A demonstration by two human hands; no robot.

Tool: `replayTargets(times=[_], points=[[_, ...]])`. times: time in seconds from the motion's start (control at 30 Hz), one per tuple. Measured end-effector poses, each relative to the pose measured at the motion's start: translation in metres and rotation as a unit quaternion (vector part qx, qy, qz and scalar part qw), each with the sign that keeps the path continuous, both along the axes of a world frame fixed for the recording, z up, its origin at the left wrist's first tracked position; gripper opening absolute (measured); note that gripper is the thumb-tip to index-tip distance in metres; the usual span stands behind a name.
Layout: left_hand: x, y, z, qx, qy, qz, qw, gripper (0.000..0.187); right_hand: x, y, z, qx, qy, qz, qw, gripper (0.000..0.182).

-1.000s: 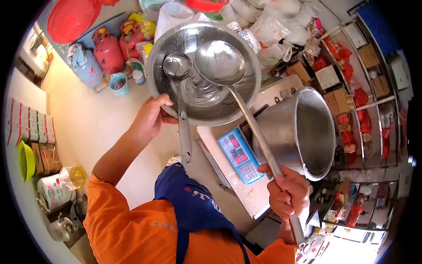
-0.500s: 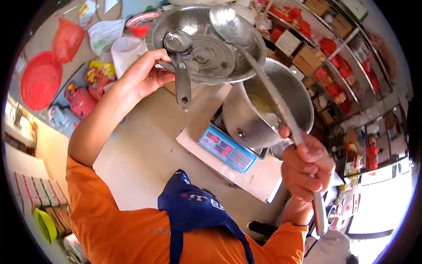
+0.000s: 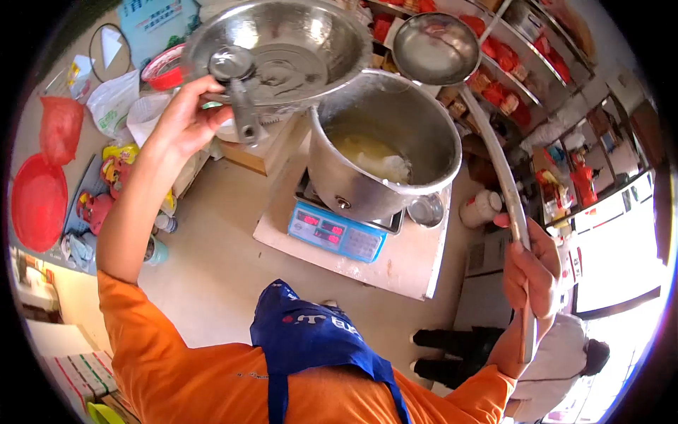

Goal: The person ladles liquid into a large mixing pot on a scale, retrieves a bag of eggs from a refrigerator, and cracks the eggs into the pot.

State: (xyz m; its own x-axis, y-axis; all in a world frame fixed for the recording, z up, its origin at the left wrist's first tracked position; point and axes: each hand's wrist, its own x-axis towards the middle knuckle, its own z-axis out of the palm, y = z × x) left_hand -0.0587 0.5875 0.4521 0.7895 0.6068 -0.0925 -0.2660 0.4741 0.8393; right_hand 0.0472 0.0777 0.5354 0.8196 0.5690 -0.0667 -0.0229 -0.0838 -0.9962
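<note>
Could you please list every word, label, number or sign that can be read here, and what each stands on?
None reads clearly.
Scale: red digits, too blurred.
Blue apron: white characters, distorted, unreadable.
Orange shirt: print too small.
Light-blue packaging: characters too blurred.
White bag: green print, too blurred.

"Can any writing be made out?"
"White characters are borne by the blue apron [image 3: 311, 343], lower centre, but they cannot be read."
"And numbers?"
"Red digits are shown on the blue scale [image 3: 336, 233], mid-frame, too blurred to be read; print on the poster [image 3: 159, 32], upper left, is likewise blurred."
</note>
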Motion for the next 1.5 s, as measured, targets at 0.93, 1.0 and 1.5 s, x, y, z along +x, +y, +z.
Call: replayTargets(times=[0.93, 1.0, 1.5], points=[[-0.105, 0.007, -0.025, -0.03, 0.029, -0.016, 0.999, 0.019, -0.003, -0.031, -0.04, -0.291, -0.136, -0.131, 0.938, 0.054], [-0.103, 0.0, -0.02, -0.052, 0.041, -0.024, 0.998, 0.017, -0.001, -0.034, -0.041, -0.269, -0.125, -0.127, 0.947, 0.056], [-0.12, 0.003, -0.029, 0.029, -0.016, -0.118, 0.992, 0.018, 0.014, -0.049, -0.04, -0.149, -0.067, -0.081, 0.983, 0.057]])
